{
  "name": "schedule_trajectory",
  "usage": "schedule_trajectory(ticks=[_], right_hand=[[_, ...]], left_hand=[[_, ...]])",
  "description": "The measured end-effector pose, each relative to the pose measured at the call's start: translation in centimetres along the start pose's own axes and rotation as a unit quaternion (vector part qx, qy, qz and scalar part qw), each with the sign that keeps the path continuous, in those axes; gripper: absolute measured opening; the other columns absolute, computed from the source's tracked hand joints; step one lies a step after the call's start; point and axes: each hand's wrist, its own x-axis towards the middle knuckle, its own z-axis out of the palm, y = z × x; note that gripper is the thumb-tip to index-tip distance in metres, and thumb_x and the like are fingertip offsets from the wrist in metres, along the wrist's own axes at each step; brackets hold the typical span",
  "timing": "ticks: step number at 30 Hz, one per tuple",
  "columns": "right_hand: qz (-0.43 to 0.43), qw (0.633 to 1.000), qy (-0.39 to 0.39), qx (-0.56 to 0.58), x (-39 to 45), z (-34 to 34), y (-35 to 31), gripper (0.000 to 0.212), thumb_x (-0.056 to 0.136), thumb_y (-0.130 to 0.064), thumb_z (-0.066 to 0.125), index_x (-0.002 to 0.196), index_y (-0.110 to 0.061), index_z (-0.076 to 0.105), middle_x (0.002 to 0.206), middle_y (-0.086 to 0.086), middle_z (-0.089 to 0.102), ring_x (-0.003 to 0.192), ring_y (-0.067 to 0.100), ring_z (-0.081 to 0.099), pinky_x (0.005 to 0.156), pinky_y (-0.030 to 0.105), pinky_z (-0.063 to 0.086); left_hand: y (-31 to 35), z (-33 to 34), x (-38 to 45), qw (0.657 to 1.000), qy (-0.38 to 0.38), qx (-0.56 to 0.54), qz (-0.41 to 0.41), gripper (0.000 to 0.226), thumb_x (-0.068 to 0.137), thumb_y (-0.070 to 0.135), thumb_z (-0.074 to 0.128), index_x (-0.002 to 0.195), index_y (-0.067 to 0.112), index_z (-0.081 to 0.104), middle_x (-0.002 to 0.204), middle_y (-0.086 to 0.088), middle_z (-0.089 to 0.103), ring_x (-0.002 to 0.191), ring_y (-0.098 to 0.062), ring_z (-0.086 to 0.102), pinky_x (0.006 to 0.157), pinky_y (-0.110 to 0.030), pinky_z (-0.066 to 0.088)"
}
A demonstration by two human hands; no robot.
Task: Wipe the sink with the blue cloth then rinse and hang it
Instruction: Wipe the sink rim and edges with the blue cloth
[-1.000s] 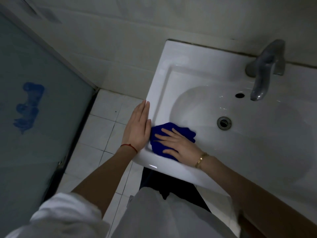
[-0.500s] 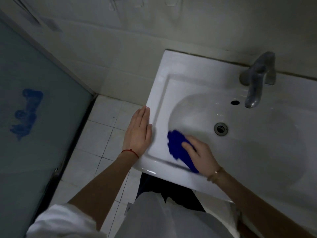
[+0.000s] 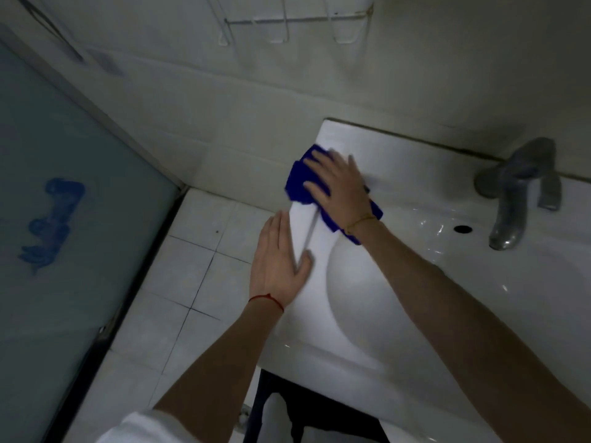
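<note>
A white ceramic sink [image 3: 399, 155] fills the right half of the view. The blue cloth [image 3: 299, 183] lies flat on the sink's far left rim, near its back corner. My right hand [image 3: 339, 183] presses down on the cloth with fingers spread; part of the cloth shows behind the wrist. My left hand [image 3: 276, 260] rests flat on the sink's left edge, closer to me, holding nothing. A grey metal tap [image 3: 515, 199] stands at the back right, above the overflow hole [image 3: 462, 228].
A white wire rack [image 3: 297, 25] is fixed to the tiled wall above the sink. A frosted glass panel [image 3: 64, 219] with a blue mark stands at the left. White floor tiles [image 3: 198, 276] lie between the panel and the sink.
My right hand has swept the blue cloth from the sink's front left area up to the far left rim near the back corner. The left hand stays on the left edge.
</note>
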Motion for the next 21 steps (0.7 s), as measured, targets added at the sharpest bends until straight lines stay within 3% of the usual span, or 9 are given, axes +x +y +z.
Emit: schedule_trajectory(ticks=[4, 9, 14, 18, 21], right_hand=[[0.073, 0.997, 0.032, -0.014, 1.4, 0.3, 0.3, 0.056, 0.1, -0.046, 0.03, 0.146, -0.015, 0.037, 0.155, 0.005, 0.031, 0.146, 0.03, 0.018, 0.121, 0.046, 0.007], [-0.067, 0.995, -0.021, -0.065, 1.3, 0.3, 0.6, 0.053, 0.1, -0.047, 0.032, 0.142, -0.016, 0.044, 0.152, 0.001, 0.038, 0.146, 0.029, 0.018, 0.12, 0.048, 0.007], [0.094, 0.99, 0.044, -0.095, 4.4, -0.3, 1.2, 0.056, 0.1, -0.046, 0.03, 0.144, -0.014, 0.04, 0.152, 0.003, 0.038, 0.146, 0.031, 0.016, 0.121, 0.046, 0.004], [0.059, 0.993, 0.019, -0.098, 3.5, -0.5, 1.3, 0.054, 0.101, -0.044, 0.032, 0.145, -0.012, 0.038, 0.152, 0.006, 0.038, 0.145, 0.031, 0.02, 0.121, 0.043, 0.005], [0.082, 0.987, 0.036, -0.13, 2.1, -1.8, 4.1, 0.054, 0.1, -0.043, 0.036, 0.144, -0.011, 0.04, 0.149, 0.008, 0.041, 0.141, 0.033, 0.028, 0.119, 0.046, 0.014]], left_hand=[[0.0, 0.4, 0.0, 1.0, -0.002, 0.003, -0.008, 0.074, 0.098, 0.043, 0.041, 0.155, 0.009, 0.01, 0.16, -0.011, 0.02, 0.148, -0.022, 0.016, 0.121, -0.031, 0.011], [0.0, 0.3, 0.0, 1.0, 0.006, -0.009, 0.0, 0.073, 0.097, 0.04, 0.046, 0.154, 0.009, 0.013, 0.157, -0.01, 0.027, 0.145, -0.021, 0.021, 0.119, -0.027, 0.006], [0.2, 0.1, 0.1, 1.0, 0.013, -0.007, -0.003, 0.074, 0.095, 0.038, 0.049, 0.154, 0.008, 0.015, 0.155, -0.01, 0.03, 0.144, -0.021, 0.024, 0.119, -0.028, 0.007], [0.1, 0.0, 0.1, 1.0, 0.013, -0.009, 0.014, 0.073, 0.095, 0.033, 0.051, 0.154, 0.008, 0.016, 0.156, -0.01, 0.029, 0.145, -0.019, 0.023, 0.119, -0.021, 0.003], [0.0, 0.1, 0.2, 0.999, 0.013, -0.022, 0.028, 0.07, 0.096, 0.032, 0.05, 0.153, 0.006, 0.019, 0.156, -0.01, 0.029, 0.146, -0.019, 0.023, 0.122, -0.027, 0.015]])
